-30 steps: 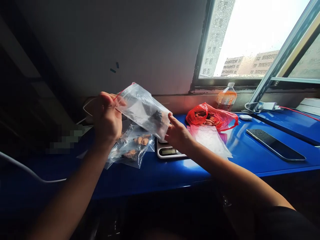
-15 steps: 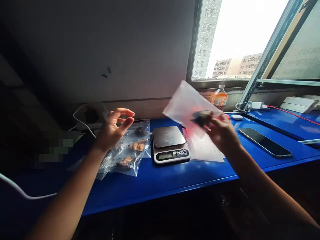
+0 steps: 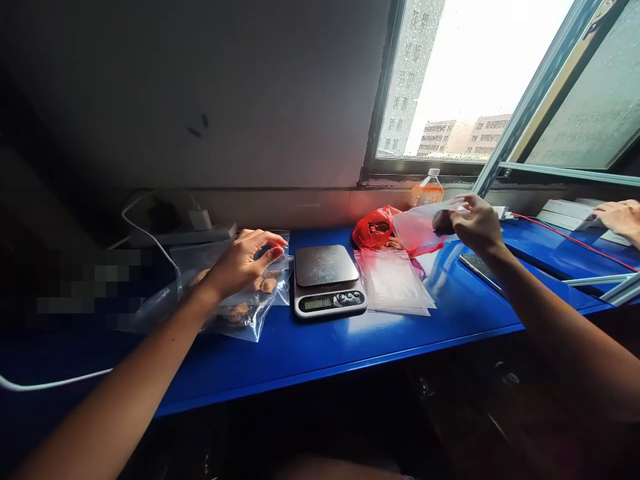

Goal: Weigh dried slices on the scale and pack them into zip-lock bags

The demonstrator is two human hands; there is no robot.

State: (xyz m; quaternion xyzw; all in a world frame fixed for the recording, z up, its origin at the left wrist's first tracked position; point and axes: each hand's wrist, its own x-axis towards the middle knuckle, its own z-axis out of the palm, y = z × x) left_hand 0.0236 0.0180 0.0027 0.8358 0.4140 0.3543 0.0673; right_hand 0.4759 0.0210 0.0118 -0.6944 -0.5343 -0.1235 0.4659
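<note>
My right hand [image 3: 477,223] is closed on the corner of a clear plastic bag [image 3: 417,223], with a dark brown roundish piece [image 3: 442,223] seen at its fingertips. Whether that piece lies inside the bag I cannot tell. My left hand [image 3: 253,261] hovers over filled clear zip bags [image 3: 253,330], its fingers curved and apart from the thumb, holding nothing. Brown dried pieces [image 3: 265,284] show in those bags. Between the hands stands a digital kitchen scale [image 3: 327,265] with a bare metal plate. A stack of flat clear bags [image 3: 393,283] lies right of it.
Behind the stack sits an open red plastic bag [image 3: 367,230] with dark brown pieces. An orange drink bottle [image 3: 427,190] stands by the window. A phone [image 3: 477,268] lies under my right forearm. Another person's hand [image 3: 623,219] touches white boxes [image 3: 567,215] at far right.
My right hand has moved right with the plastic bag, uncovering the red bag. My left hand has shifted slightly right. Another person's hand has appeared at the right edge. The camera view has shifted.
</note>
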